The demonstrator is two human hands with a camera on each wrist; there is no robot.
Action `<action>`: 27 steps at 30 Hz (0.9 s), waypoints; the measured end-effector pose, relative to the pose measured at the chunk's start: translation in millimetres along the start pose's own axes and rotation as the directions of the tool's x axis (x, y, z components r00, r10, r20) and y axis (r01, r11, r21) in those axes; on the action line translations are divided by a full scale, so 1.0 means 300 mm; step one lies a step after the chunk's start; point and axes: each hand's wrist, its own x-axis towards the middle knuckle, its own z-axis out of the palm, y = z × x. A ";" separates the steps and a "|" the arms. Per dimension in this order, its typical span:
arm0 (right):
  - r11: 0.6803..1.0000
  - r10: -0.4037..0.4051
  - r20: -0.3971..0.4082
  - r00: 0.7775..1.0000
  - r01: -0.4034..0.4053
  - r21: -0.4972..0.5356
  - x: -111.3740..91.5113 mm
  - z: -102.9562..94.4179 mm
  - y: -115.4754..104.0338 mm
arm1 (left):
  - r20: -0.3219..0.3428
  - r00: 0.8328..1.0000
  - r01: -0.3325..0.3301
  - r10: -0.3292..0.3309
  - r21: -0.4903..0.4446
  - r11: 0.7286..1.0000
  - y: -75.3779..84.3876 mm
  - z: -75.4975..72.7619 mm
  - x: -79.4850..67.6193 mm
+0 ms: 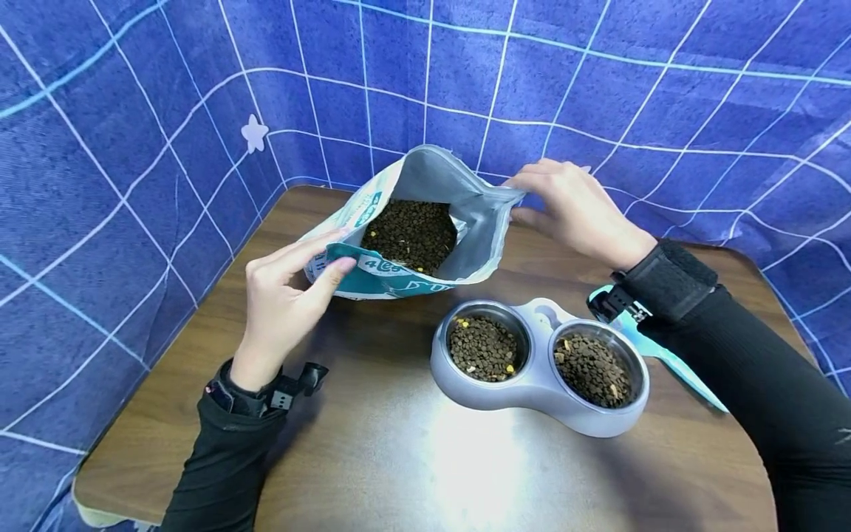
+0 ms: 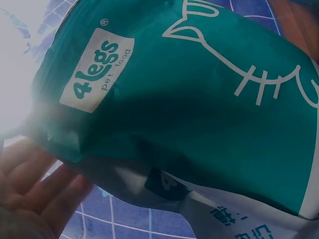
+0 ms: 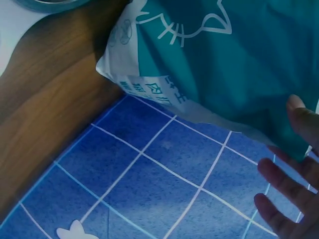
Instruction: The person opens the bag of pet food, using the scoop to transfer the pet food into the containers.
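A teal and white pet food bag stands open at the back of the table, its silver lining showing. Brown kibble with a few yellow bits lies inside. My left hand grips the bag's left edge, thumb on the teal front, fingers on the side. At the opposite corner of the mouth, my right hand pinches the rim between thumb and fingers. The left wrist view shows the bag's teal panel with white lettering and a line drawing. In the right wrist view, fingertips touch the teal panel.
A pale grey double bowl stands in front of the bag, kibble in both metal dishes. To its right a light blue scoop lies partly under the right wrist. Blue grid-patterned cloth hangs behind the wooden table.
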 end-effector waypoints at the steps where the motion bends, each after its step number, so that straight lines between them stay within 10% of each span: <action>1: 1.000 -0.001 -0.006 1.000 0.001 0.005 0.000 0.003 0.002 | 0.001 1.000 -0.002 0.002 0.020 1.000 0.005 -0.001 0.002; 11: 1.000 0.009 -0.047 0.999 -0.010 -0.011 0.021 0.012 0.002 | 0.048 0.991 -0.130 0.123 0.219 0.967 0.042 0.008 0.074; 27: 1.000 0.027 -0.138 0.990 -0.026 0.005 0.039 0.016 0.020 | -0.020 0.996 -0.085 0.090 0.192 0.978 0.059 -0.020 0.095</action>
